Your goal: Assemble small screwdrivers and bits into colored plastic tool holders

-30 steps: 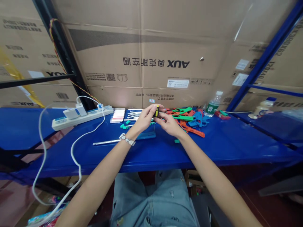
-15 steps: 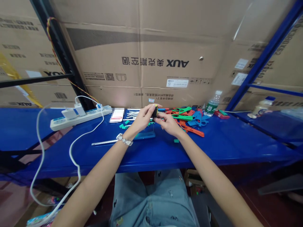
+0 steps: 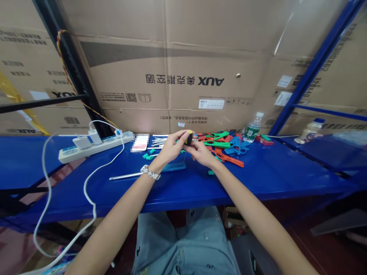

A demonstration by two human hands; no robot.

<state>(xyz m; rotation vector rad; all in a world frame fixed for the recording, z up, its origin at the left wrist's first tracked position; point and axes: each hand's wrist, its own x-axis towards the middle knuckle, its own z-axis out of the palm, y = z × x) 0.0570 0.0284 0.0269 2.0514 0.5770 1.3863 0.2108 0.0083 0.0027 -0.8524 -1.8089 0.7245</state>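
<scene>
A small black and yellow object [image 3: 189,138] is held between my two hands above the blue table [image 3: 258,173]. My left hand [image 3: 172,146] has its fingers closed round the object's left side. From the right, my right hand [image 3: 201,152] pinches at its lower edge. Beneath and behind the hands lie silver rods [image 3: 159,141] and small green pieces [image 3: 147,156]. A blue flat tool [image 3: 175,166] rests just in front of them. To the right is a pile of green strips [image 3: 217,144], orange-red strips [image 3: 232,159] and blue plastic parts [image 3: 237,146].
A white power strip [image 3: 69,153] with plugs and loose white cable [image 3: 94,204] occupies the left. A bottle [image 3: 252,131] and a red box [image 3: 264,141] stand right of the pile. Cardboard [image 3: 183,46] rises behind. One silver rod [image 3: 124,177] lies near my left wrist.
The black and yellow object has tilted, and my right hand's fingers have closed nearer to it. The whole view has shifted slightly.
</scene>
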